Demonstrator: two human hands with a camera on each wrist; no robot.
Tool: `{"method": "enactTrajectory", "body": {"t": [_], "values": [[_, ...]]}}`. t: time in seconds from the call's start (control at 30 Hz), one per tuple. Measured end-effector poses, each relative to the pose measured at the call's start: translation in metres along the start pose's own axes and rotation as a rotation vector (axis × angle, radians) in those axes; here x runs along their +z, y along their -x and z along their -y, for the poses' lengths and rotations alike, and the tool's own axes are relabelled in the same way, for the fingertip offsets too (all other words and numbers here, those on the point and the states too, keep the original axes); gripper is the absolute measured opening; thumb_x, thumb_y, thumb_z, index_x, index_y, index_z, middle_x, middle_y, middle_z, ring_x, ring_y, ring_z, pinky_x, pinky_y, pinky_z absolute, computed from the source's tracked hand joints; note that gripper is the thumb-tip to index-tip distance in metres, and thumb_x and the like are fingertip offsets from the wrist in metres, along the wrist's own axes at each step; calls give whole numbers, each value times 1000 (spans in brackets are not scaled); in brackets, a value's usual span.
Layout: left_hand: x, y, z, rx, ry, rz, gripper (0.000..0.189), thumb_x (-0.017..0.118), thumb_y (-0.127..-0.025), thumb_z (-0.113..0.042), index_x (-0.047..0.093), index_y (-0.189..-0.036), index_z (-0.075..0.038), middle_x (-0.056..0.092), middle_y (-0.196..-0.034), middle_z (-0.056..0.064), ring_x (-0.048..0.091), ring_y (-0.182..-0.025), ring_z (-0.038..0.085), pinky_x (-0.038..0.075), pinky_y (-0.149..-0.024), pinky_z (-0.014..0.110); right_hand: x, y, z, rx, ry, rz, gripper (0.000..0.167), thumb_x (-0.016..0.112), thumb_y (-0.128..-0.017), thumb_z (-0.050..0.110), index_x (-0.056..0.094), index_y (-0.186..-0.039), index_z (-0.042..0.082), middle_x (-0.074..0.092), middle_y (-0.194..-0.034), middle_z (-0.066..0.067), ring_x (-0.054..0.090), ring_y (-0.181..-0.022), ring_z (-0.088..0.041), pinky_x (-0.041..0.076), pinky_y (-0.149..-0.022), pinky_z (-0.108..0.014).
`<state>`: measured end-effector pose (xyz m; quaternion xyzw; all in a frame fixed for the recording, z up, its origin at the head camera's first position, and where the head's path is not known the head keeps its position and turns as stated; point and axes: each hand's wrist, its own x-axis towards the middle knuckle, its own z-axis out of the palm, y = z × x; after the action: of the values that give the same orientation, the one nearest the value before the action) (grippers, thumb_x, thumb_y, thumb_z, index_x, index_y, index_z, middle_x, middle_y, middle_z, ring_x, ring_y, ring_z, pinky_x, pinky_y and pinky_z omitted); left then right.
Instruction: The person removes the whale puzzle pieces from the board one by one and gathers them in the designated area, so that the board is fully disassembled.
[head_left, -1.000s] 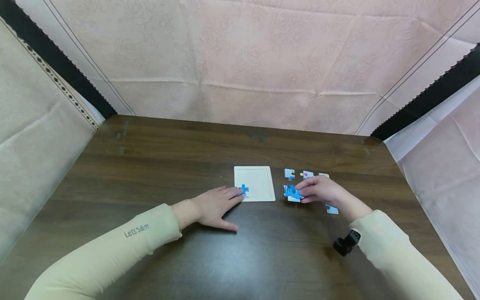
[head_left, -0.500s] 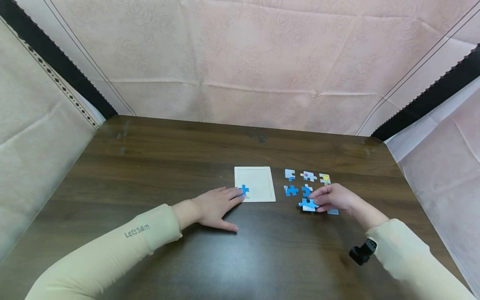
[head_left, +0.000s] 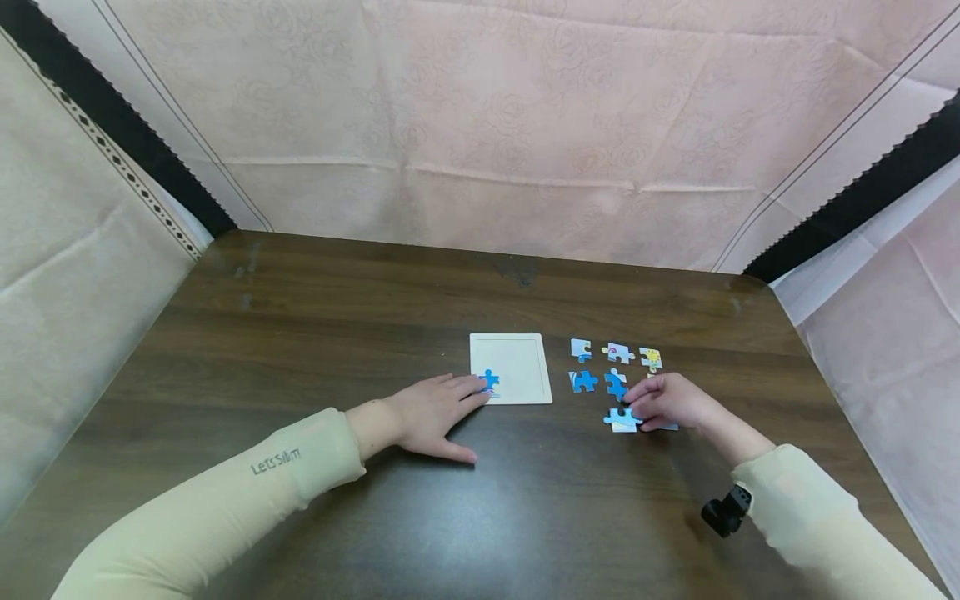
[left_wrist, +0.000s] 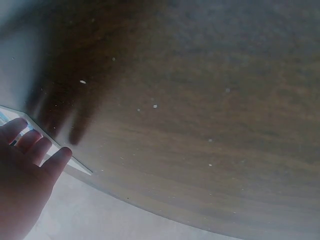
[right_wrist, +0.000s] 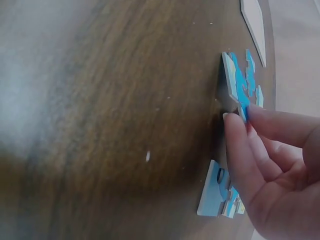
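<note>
My right hand pinches a blue-and-white jigsaw piece by its right end, between thumb and fingertips. In the right wrist view this jigsaw piece looks slightly tilted, its lower edge close to the table. My left hand lies spread, fingertips on the lower left corner of a square white puzzle board. A blue jigsaw piece sits in that corner, partly covered by the fingers. The left wrist view has the left hand against the board's edge.
Right of the board, several loose jigsaw pieces lie in rough rows, among them a blue piece, a pale one and a yellow-flowered one. One by the right hand is mostly hidden. The brown wooden table ends at a cloth backdrop.
My right hand has carried the pinched jigsaw piece right and toward me, from over the left loose pieces to the near side of the rows. The left hand has stayed put.
</note>
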<state>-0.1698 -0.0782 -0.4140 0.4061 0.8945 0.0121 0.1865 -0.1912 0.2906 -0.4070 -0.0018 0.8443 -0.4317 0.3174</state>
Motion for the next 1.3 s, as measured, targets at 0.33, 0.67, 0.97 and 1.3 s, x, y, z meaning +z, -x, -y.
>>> {"method": "enactTrajectory", "body": {"t": [0.33,0.67,0.97,1.3], "values": [[0,1,-1,8,-10,-13,85,46,-84,-69,28,-148,-16,23,-156,3,20,-145,19,20,-117,43,-1,4,0,-15,123,-64,28,62,-88,7,59,-109,-11,68,-89,-8,61,-77,-13,57,-68,-33],[3,1,0,19,-46,-12,87,45,-84,-70,25,-149,-16,21,-156,4,19,-144,19,20,-117,43,3,1,12,-4,181,-93,26,62,-88,11,61,-108,-6,68,-91,-8,60,-78,-14,56,-67,-32],[7,8,5,66,-64,-62,90,42,-85,-71,13,-152,-17,4,-160,3,7,-147,22,14,-118,44,22,-19,43,-58,104,-38,32,62,-89,16,60,-114,-5,66,-102,-18,62,-88,-20,57,-75,-36],[14,15,9,44,-57,-7,89,39,-84,-73,12,-152,-22,5,-160,-2,4,-147,21,10,-118,48,53,-48,81,-51,-60,27,36,58,-92,17,57,-121,-3,64,-109,-17,62,-87,-19,57,-74,-31]]}}
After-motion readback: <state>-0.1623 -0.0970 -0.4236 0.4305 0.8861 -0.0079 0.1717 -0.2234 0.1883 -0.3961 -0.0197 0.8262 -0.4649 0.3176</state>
